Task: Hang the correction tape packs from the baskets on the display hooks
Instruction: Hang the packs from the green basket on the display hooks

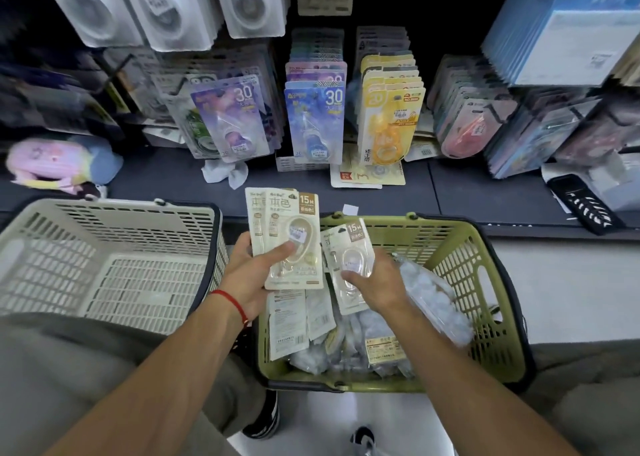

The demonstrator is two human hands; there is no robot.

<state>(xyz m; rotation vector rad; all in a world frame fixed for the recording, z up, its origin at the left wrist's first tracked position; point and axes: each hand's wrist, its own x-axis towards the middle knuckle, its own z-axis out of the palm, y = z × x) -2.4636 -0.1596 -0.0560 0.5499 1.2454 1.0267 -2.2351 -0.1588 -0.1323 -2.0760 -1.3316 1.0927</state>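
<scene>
My left hand [258, 275] grips a small stack of cream correction tape packs [287, 227] marked 15M, held upright between the two baskets. My right hand [375, 282] pinches one more cream pack [349, 258], tilted over the green basket [485, 272]. That basket holds several more packs and clear bags [346, 341]. The beige basket [114, 268] on the left shows no packs. Hooks on the display above carry rows of hanging packs: purple [235, 120], blue [315, 123] and yellow [389, 123].
A dark shelf ledge [467, 192] runs below the hooks, with loose packs [363, 175], a crumpled white tissue [225, 173] and a pink plush pouch [52, 161] on it. A black device [585, 203] lies at the right. My knees flank the baskets.
</scene>
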